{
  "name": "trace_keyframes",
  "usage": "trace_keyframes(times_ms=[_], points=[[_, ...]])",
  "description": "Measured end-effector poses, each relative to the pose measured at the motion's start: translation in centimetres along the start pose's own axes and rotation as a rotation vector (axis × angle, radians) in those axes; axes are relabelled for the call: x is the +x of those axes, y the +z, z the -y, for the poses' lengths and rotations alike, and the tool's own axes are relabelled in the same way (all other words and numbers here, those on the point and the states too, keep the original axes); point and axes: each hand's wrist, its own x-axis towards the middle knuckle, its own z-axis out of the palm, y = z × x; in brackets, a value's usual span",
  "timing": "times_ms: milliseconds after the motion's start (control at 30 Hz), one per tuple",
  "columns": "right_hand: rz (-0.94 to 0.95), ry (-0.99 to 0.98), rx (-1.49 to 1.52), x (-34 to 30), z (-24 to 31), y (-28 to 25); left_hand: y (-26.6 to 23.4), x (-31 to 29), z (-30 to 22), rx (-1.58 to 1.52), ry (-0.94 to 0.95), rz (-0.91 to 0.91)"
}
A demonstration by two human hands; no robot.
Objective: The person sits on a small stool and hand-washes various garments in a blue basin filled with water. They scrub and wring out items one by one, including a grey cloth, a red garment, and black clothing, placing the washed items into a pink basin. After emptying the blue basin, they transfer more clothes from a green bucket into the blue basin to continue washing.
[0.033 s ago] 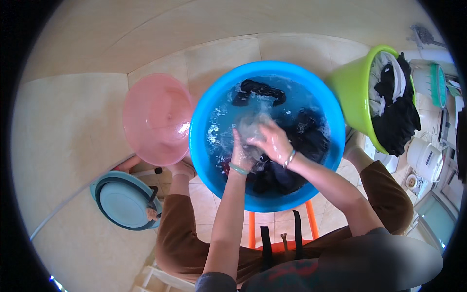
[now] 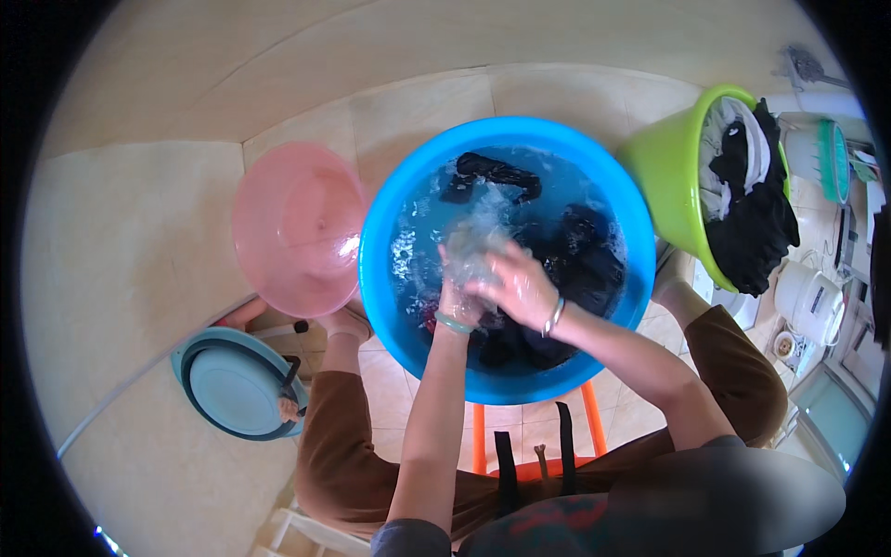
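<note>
From the head view, both hands met over the middle of the blue basin (image 2: pixel 399 306). The left hand (image 2: pixel 458 288) and right hand (image 2: pixel 516 290) were closed together around a pale wet cloth (image 2: pixel 478 234), which bunched just beyond the fingers, dark clothes (image 2: pixel 585 265) soaking to the right.

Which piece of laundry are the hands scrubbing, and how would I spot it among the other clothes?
Start at the big blue basin in the middle of the tiled floor, full of soapy water. Just above its centre, the left hand and right hand press together on a pale, see-through cloth. Every other garment soaking around it is dark, nearly black.
</note>
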Motion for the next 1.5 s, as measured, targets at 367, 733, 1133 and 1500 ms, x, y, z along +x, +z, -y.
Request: trace_keyframes(times_ms=[367, 733, 1133, 1500], points=[[-0.151, -0.337, -0.21, -6.0, 9.7, -1.1, 2.5, -7.8, 1.3, 0.036, 0.117, -0.126], [-0.33, -0.191, -0.001, -1.8, 8.8, -0.6, 1.5, -4.0, 0.4, -0.005, 0.192, -0.03], [-0.323, 0.179, -0.272, 3.3, -6.6, -2.0, 6.1, -4.1, -2.0, 0.265, 0.294, -0.204], [0.163, 0.125, -0.887, 0.6, -14.6, 3.2, -1.1, 1.0, 0.3, 1.652, 0.118, -0.292]])
